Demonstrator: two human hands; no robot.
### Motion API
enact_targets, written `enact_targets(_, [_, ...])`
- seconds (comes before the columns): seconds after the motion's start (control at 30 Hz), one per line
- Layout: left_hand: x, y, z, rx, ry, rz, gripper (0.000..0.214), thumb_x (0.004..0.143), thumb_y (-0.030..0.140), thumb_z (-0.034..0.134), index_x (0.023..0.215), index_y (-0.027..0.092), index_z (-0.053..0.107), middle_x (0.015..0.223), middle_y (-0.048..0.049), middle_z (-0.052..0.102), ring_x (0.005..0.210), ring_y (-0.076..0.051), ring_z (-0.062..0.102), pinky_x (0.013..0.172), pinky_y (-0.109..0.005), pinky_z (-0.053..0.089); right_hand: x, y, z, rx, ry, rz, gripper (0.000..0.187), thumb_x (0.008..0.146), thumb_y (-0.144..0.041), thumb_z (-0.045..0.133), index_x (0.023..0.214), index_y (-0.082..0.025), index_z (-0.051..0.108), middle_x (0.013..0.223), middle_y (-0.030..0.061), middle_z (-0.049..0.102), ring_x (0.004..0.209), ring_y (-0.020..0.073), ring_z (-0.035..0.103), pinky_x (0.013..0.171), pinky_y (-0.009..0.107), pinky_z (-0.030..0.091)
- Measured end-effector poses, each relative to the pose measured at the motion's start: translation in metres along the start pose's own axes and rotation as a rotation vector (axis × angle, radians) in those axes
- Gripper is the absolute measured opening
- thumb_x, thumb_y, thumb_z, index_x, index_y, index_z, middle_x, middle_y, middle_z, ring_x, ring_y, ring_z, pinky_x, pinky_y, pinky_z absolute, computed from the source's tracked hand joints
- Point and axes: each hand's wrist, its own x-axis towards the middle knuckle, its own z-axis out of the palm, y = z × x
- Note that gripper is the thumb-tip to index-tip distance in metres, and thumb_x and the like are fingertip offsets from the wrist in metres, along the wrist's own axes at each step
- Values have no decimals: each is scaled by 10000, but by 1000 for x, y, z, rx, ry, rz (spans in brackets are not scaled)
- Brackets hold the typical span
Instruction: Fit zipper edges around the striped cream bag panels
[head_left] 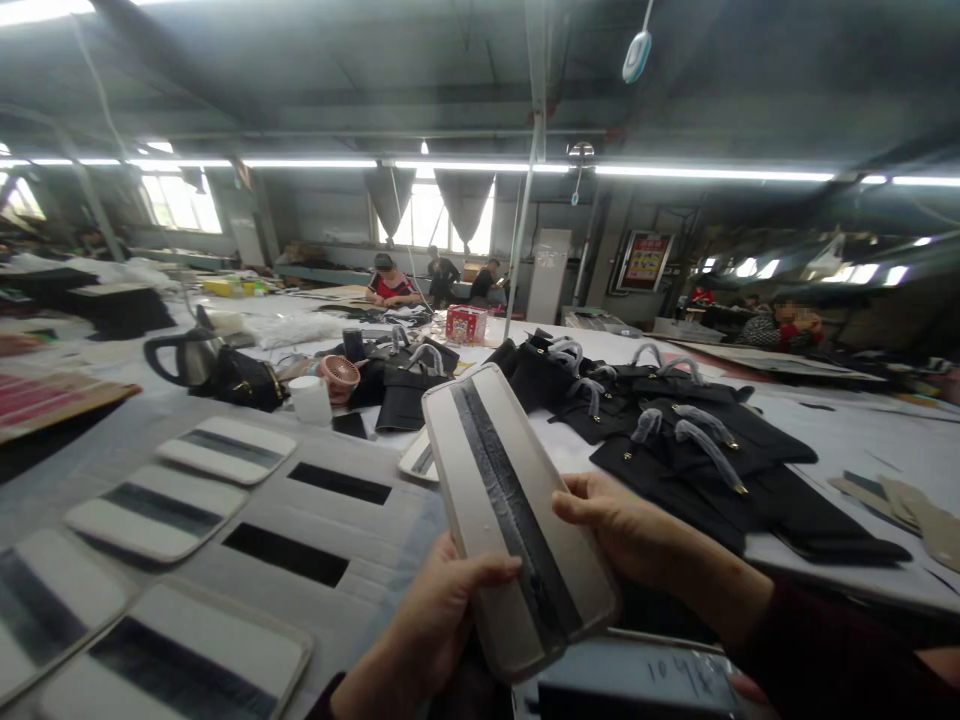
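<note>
Both hands are grasping one panel: the left hand point(442, 595) is pinching its lower left edge, thumb lying over the front, and the right hand point(611, 520) is gripping its right edge, thumb also showing on the face. The pale panel point(517, 525) is tilting in mid-air, above the near edge of the white worktop point(870, 430), and is showing a dark strip point(487, 460) running down its length — the strip is looking creased and slightly shiny.

Toward the near left corner of the worktop, four similar panels point(229, 450) are lying flat, each bearing a dark band. Two loose black strips point(339, 482) are resting between them and the left hand. Another pale panel point(420, 458) is peeking out from behind the held one.

To the right of the hands, black bags point(675, 465) are lying in a heap, their handles showing in clear wrap, and beige pieces point(915, 510) are lying by the right edge. A pale surface with handwriting point(645, 675) is showing below the held panel.

Farther back, a kettle point(191, 360), a white roll point(310, 400) and a pink fan point(339, 380) are standing on the left; a red box point(466, 325) is sitting nearer the far edge, where a person in red point(392, 283) is bending over dark material.
</note>
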Motion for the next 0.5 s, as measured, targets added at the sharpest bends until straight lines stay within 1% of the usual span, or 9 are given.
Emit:
enact_targets(0.03, [1, 2, 0, 3, -16, 3, 431, 625, 164, 814, 1043, 113, 721, 997, -134, 753, 881, -281, 704, 822, -350, 551, -2, -2, -1, -19, -47, 20, 555, 615, -457, 865, 1015, -103, 714, 906, 109, 736, 781, 210, 684, 742, 313, 530])
enact_targets(0.07, [2, 3, -1, 6, -28, 4, 425, 632, 164, 806, 1046, 110, 724, 998, -136, 753, 885, -284, 705, 830, -355, 550, -4, -2, -2, -54, -49, 35, 541, 610, -427, 872, 1018, -106, 722, 920, 108, 739, 784, 208, 685, 734, 300, 530])
enact_targets(0.13, [4, 6, -1, 6, -42, -3, 426, 641, 161, 798, 1058, 108, 728, 1000, -138, 753, 891, -287, 708, 839, -354, 547, -5, 0, -1, -113, 16, 76, 491, 607, -374, 878, 1000, -115, 738, 905, 97, 746, 736, 187, 678, 677, 261, 526])
enact_targets(0.2, [5, 9, 0, 1, -57, -14, 432, 635, 156, 800, 1058, 108, 733, 993, -139, 755, 892, -287, 710, 830, -341, 546, -4, 4, 0, -100, 54, 100, 450, 623, -370, 868, 969, -109, 749, 865, 94, 747, 672, 162, 664, 629, 236, 521])
enact_targets(0.23, [5, 10, 1, -3, -71, -23, 434, 634, 161, 802, 1060, 108, 736, 989, -138, 756, 886, -286, 712, 822, -334, 547, -3, 5, 1, -69, 41, 93, 438, 643, -378, 854, 967, -103, 751, 859, 97, 746, 659, 156, 661, 626, 232, 523])
enact_targets(0.37, [-4, 13, 8, -29, -114, -37, 456, 619, 198, 819, 1061, 121, 743, 958, -130, 759, 848, -289, 717, 772, -328, 549, -9, 3, 2, -4, -93, 36, 391, 717, -336, 808, 1012, -86, 747, 866, 110, 737, 697, 163, 675, 671, 244, 531])
enact_targets(0.43, [-10, 10, 12, -68, -108, -57, 483, 586, 210, 837, 1054, 136, 747, 951, -125, 758, 871, -317, 713, 783, -361, 550, -15, 1, 2, 11, -145, 33, 363, 746, -319, 785, 1027, -92, 749, 851, 103, 732, 727, 174, 679, 688, 251, 532])
enact_targets(0.5, [-14, 5, 14, -122, -106, -103, 506, 544, 221, 855, 1034, 149, 754, 951, -123, 756, 912, -357, 703, 813, -410, 548, -21, 1, 0, 15, -175, 51, 329, 744, -298, 786, 1012, -108, 758, 837, 89, 726, 766, 188, 678, 714, 264, 534])
